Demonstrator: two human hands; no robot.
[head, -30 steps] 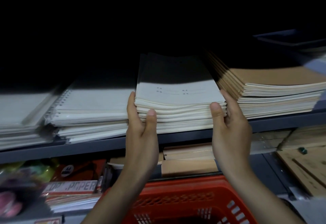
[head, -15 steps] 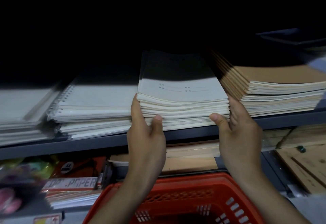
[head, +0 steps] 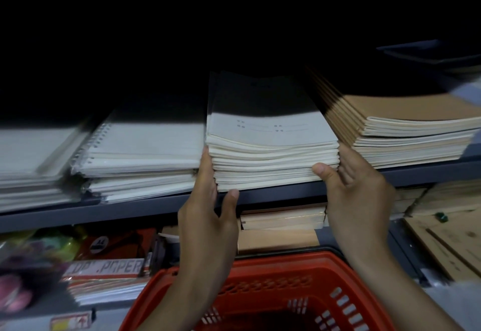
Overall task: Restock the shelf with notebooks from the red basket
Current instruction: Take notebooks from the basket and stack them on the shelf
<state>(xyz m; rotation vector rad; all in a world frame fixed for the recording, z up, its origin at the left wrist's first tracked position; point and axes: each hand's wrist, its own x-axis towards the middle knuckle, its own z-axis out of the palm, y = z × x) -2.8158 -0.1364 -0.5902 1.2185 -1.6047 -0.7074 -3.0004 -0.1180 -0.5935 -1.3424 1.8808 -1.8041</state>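
Sitting mid-shelf, the stack of pale notebooks lies flat on the grey shelf, its front edges slightly uneven. The left hand presses straight fingers flat along the stack's left side, thumb touching the lowest front edge. The right hand lays its fingers against the right side — thumb pressed on the front face near the corner. Spiral-bound pads lie just left of the stack, brown-covered notebooks just right. Below, under both forearms, stands the red basket — its inside too dark to read.
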